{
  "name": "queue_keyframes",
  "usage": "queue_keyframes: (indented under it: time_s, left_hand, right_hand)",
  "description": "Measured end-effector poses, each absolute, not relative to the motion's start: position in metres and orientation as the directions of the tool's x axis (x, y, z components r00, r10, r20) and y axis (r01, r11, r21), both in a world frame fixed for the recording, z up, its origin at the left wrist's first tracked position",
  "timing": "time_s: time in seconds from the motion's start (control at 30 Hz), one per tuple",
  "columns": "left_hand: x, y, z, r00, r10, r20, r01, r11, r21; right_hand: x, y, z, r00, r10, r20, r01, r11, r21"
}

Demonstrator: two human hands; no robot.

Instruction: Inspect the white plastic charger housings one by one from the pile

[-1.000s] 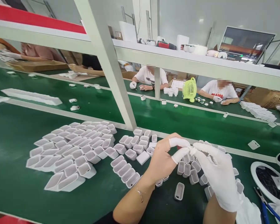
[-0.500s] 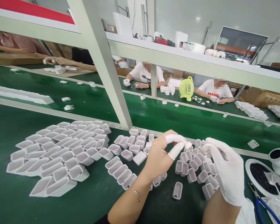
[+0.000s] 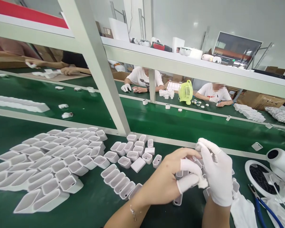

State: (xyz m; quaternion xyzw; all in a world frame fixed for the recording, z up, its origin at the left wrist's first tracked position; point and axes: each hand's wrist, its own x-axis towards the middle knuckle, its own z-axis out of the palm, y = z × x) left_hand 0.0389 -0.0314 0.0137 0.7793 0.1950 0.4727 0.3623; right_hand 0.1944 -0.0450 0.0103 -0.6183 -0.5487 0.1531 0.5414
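Observation:
My left hand [image 3: 166, 177] is bare except for white fabric covers on the thumb and index finger. Those two fingertips pinch a small crumpled white scrap [image 3: 202, 182], which looks like fabric. Close against it is my right hand [image 3: 217, 172], in a white glove, its thumb and index finger pressed together. Whatever lies between those right fingertips is hidden. Several small white plastic cases [image 3: 178, 200], open at the top, stand beneath and behind both hands, partly covered by them.
Many white cases [image 3: 68, 152] spread over the green bench to the left. Blue-handled pliers [image 3: 258, 202], a white cloth [image 3: 243, 209] and a white round-based device [image 3: 249, 167] lie at right. A slanted post [image 3: 104, 79] rises before the green conveyor [image 3: 142, 117]. Co-workers sit across.
My hands have come together, the right moving left and the left moving slightly right and down. The crumpled scrap now shows at the left fingertips. The view has shifted a little.

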Motion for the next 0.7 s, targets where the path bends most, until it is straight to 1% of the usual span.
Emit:
queue_keyframes:
  time_s: [0.07,0.17,0.27,0.37,0.47,0.53,0.6,0.7]
  left_hand:
    - [0.043,-0.038,0.014,0.541,0.614,0.575,0.043,-0.703,0.71]
    - [0.051,-0.043,0.011,0.543,0.612,0.575,0.116,-0.733,0.67]
    - [0.056,-0.043,0.006,0.511,0.598,0.617,0.103,-0.756,0.646]
    - [0.057,-0.041,0.005,0.497,0.58,0.645,0.086,-0.773,0.629]
    - [0.055,-0.041,0.007,0.506,0.601,0.619,0.065,-0.742,0.667]
    - [0.054,-0.04,0.008,0.542,0.624,0.562,0.061,-0.697,0.714]
    - [0.054,-0.039,0.008,0.575,0.628,0.524,0.067,-0.674,0.735]
    - [0.054,-0.037,0.006,0.565,0.604,0.562,0.074,-0.716,0.695]
  right_hand:
    - [0.191,-0.043,0.008,0.405,0.8,0.443,0.552,0.173,-0.816]
    - [0.188,-0.041,0.004,0.444,0.75,0.49,0.6,0.157,-0.784]
    - [0.186,-0.039,0.0,0.45,0.698,0.557,0.614,0.211,-0.761]
    - [0.186,-0.038,-0.002,0.444,0.688,0.574,0.6,0.248,-0.761]
    - [0.187,-0.037,-0.003,0.436,0.675,0.595,0.621,0.252,-0.742]
    - [0.189,-0.036,-0.005,0.41,0.638,0.652,0.67,0.275,-0.69]
    - [0.19,-0.035,-0.006,0.332,0.608,0.721,0.711,0.341,-0.615]
    - [0.192,-0.032,-0.009,0.223,0.592,0.774,0.718,0.437,-0.542]
